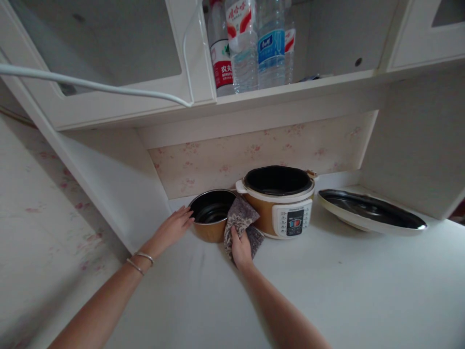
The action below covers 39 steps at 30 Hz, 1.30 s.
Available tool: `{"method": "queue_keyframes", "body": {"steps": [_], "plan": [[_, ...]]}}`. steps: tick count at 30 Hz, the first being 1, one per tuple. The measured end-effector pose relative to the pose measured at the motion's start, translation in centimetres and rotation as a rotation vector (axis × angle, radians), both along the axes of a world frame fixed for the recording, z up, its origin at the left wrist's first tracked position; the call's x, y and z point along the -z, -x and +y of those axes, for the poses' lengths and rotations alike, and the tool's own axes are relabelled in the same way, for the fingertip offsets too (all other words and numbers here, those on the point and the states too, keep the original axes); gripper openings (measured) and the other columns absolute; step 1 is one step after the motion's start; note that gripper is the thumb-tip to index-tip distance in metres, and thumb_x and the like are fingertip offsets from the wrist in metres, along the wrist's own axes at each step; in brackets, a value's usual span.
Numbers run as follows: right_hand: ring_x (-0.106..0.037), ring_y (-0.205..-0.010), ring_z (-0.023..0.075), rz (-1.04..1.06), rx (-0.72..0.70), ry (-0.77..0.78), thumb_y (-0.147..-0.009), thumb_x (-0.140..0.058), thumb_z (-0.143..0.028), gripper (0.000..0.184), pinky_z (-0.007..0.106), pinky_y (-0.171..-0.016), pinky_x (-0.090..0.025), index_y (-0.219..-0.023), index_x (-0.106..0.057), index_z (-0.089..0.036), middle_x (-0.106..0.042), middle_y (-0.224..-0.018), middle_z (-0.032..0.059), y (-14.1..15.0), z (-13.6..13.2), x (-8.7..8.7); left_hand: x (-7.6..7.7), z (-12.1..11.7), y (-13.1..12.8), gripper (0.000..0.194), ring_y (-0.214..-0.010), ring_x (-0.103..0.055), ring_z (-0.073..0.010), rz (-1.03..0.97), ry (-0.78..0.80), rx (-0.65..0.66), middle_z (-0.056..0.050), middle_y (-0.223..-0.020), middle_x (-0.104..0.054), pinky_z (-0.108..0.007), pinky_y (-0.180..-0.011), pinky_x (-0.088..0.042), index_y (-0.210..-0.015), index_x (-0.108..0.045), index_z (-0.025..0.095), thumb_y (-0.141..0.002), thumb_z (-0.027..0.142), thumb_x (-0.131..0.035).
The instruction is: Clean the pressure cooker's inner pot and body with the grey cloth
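Note:
A round pot (209, 231) with a black inside and golden outside stands on the white counter (203, 300). My left hand (174, 227) lies against its left rim with the fingers stretched out. On the pot's right side, my right hand (241, 246) grips a grey patterned cloth (244, 213), which touches the pot and hides part of its wall. Just right of the cloth sits a gold and white rice cooker (263, 211) without its lid, its black inside showing and a control panel on the front.
A large lid (374, 213) lies upside down to the right of the cooker. Overhead, an open cabinet shelf (319, 89) holds several plastic bottles (244, 58). A white cord (119, 90) hangs across the upper left. Side panels bound the counter left and right.

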State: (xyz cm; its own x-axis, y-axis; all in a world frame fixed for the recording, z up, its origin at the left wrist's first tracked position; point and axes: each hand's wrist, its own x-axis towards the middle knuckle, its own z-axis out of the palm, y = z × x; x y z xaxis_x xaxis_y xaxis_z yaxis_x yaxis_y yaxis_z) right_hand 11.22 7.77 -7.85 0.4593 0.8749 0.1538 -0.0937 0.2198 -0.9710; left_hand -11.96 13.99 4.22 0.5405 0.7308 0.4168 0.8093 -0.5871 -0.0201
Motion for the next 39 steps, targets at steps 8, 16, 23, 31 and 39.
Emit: {"method": "queue_keyframes", "body": {"steps": [8, 16, 23, 31, 39], "plan": [[-0.053, -0.123, 0.0239, -0.022, 0.033, -0.013, -0.086, -0.051, -0.056, 0.055, 0.033, -0.108, -0.032, -0.125, -0.062, -0.02, -0.063, -0.129, 0.0087, 0.0, 0.2, 0.2, 1.5, -4.4, -5.3, 0.04, -0.103, -0.069, -0.0226, -0.092, -0.029, -0.091, -0.007, -0.11, -0.073, -0.036, -0.089, -0.056, -0.103, -0.073, 0.023, -0.098, 0.044, -0.04], [-0.052, -0.125, 0.0246, 0.017, 0.011, -0.003, -0.085, -0.053, -0.057, 0.055, 0.033, -0.108, -0.031, -0.124, -0.063, -0.019, -0.062, -0.13, 0.0093, -0.2, 0.3, 0.4, -0.4, -3.3, -3.0, 0.044, -0.125, -0.056, -0.0213, -0.085, 0.001, 0.089, -0.006, -0.14, -0.056, -0.04, -0.108, -0.044, -0.127, -0.062, 0.022, -0.098, 0.043, -0.037], [-0.05, -0.126, 0.0247, -0.001, 0.012, 0.011, -0.085, -0.054, -0.057, 0.056, 0.032, -0.11, -0.028, -0.125, -0.063, -0.02, -0.06, -0.133, 0.009, -0.1, 0.1, 0.2, 1.1, 0.1, -0.2, 0.046, -0.125, -0.055, -0.0263, 0.054, 0.002, -0.003, -0.012, -0.125, -0.066, -0.047, -0.108, -0.042, -0.113, -0.069, 0.017, -0.099, 0.044, -0.036], [-0.055, -0.121, 0.0251, -0.052, 0.012, 0.02, -0.086, -0.05, -0.058, 0.055, 0.033, -0.106, -0.034, -0.122, -0.065, -0.017, -0.064, -0.126, 0.0104, -0.2, -0.2, -0.3, 1.0, -5.8, -7.9, 0.041, -0.117, -0.062, -0.0196, -0.186, 0.057, 0.116, -0.006, -0.131, -0.063, -0.034, -0.101, -0.05, -0.123, -0.064, 0.022, -0.1, 0.04, -0.035], [-0.052, -0.125, 0.0259, -0.13, -0.021, 0.076, -0.089, -0.046, -0.056, 0.058, 0.035, -0.109, -0.032, -0.126, -0.062, -0.015, -0.061, -0.13, 0.012, -0.2, -0.4, -0.5, 0.3, 1.4, 1.6, 0.057, -0.134, -0.047, -0.0251, 0.021, 0.082, -0.023, -0.013, -0.137, -0.057, -0.043, -0.114, -0.036, -0.131, -0.058, 0.011, -0.098, 0.049, -0.034]]}}
